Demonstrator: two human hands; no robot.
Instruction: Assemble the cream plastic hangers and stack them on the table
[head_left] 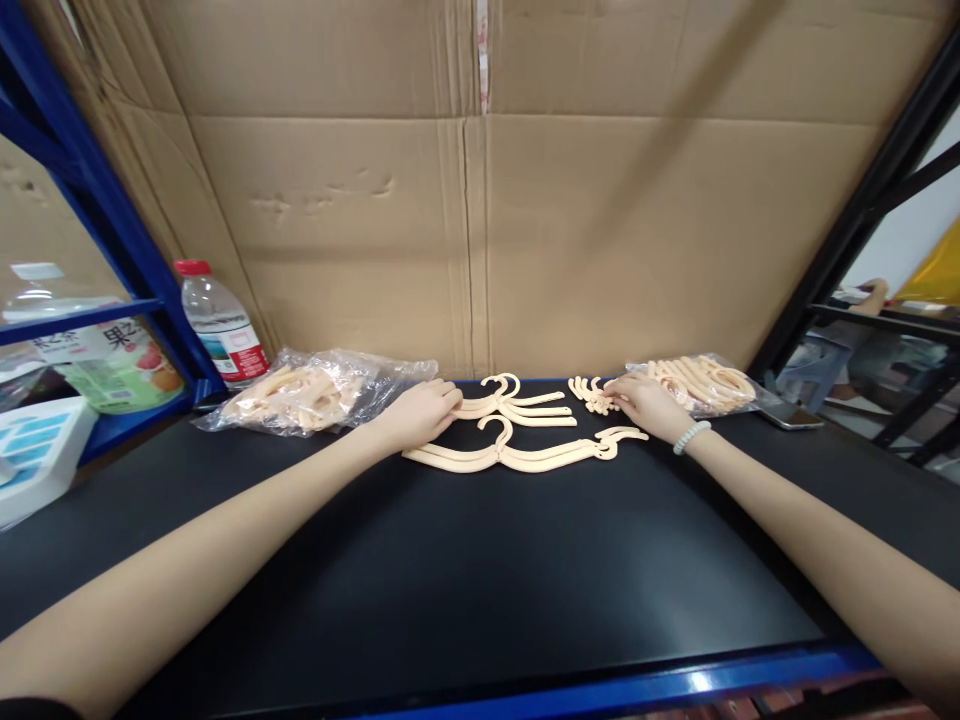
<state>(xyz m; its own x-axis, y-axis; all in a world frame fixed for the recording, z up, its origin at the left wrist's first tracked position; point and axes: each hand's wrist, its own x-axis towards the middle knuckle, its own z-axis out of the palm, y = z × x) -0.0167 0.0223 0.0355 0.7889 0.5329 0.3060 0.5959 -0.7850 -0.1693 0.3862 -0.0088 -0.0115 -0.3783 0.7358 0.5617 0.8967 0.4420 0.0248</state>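
Observation:
My left hand (421, 413) is closed, its curled fingers over the left ends of beige plastic hanger arms (474, 408) in the back row. Loose arms (544, 411) and a hook (504, 384) lie to its right. In front of them rests a beige hanger (499, 457) with its hook upward, and a small curved piece (622, 436) at its right end. At the back right, my right hand (651, 402) pinches at a small pile of beige hooks (592, 393). Its fingertips partly hide the piece between them.
Plastic bags of beige parts lie at the left (315, 390) and right (709, 383) on the black table (480, 570). A red-capped bottle (221, 325) stands back left, near a white tray (45, 455). A phone (791, 415) lies at right. Cardboard (337, 230) backs the table.

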